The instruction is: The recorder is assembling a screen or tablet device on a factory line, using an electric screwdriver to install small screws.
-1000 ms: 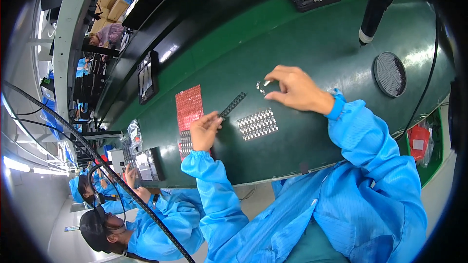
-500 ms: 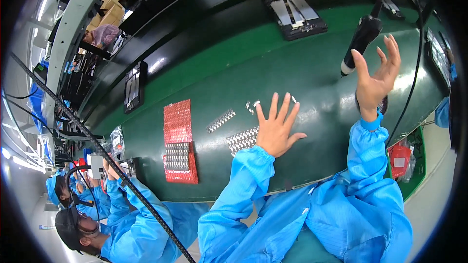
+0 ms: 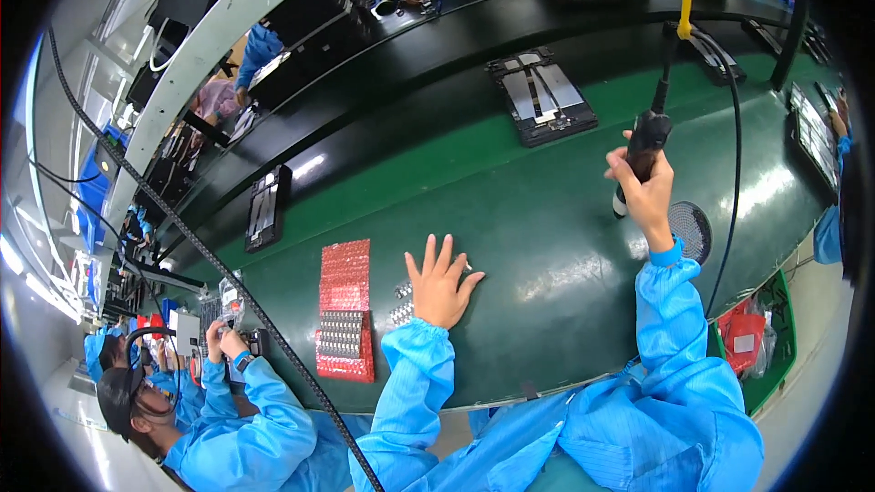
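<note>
My right hand (image 3: 649,196) is wrapped round the black body of a hanging electric screwdriver (image 3: 649,135), its pale tip pointing down above the green tabletop. A black cable and a yellow cord run up from the tool's top. My left hand (image 3: 439,287) lies with fingers spread on the tabletop, apparently empty. Beside and partly beneath it are small silvery metal pieces on a strip (image 3: 402,312), much of them hidden by the hand. Left of it, a red bubble-wrap bag (image 3: 345,264) carries rows of small metal pieces (image 3: 341,334).
Opened tablet-like devices lie on the line: one (image 3: 540,96) ahead, one (image 3: 267,208) at left, another (image 3: 814,135) at right. A round dark mesh-topped object (image 3: 690,230) stands near my right wrist. A green bin (image 3: 773,346) holds red bags. A co-worker (image 3: 237,419) works at left.
My right hand, open beside the screwdriver before, has closed round it. My left hand has moved over the small metal pieces, covering more of them. The whole view has shifted somewhat.
</note>
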`<state>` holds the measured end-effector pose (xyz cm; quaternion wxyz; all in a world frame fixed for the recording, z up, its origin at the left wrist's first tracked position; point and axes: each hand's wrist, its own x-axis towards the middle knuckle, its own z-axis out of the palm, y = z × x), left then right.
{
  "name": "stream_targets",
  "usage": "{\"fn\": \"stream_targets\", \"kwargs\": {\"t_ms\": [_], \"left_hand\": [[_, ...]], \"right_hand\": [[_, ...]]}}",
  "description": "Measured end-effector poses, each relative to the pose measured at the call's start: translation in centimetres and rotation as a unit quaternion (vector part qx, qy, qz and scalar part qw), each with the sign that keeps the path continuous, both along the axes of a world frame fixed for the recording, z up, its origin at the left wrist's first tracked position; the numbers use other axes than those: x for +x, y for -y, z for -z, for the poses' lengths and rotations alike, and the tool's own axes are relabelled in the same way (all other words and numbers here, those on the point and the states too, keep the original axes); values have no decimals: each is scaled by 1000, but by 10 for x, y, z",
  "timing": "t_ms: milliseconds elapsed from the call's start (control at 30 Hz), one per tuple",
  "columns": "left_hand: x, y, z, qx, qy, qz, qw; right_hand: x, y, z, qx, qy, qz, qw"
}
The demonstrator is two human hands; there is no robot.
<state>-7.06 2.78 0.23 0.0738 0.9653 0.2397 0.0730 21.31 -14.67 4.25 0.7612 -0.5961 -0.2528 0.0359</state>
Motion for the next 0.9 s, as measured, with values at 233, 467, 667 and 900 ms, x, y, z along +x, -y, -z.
{"fn": "stream_targets", "kwargs": {"t_ms": [233,467,667,900], "left_hand": [[57,39,-9,15,84,135,987],[150,39,-7,63,3,158,985],[267,-19,13,141,-23,81,986],[308,-66,21,101,-25,55,993]], "right_hand": [[-14,28,9,-66,13,-3,998],[-31,31,9,-11,-8,-72,997],[-37,43,1,-67,-114,-138,982],[-33,49,19,-93,-94,-124,983]]}}
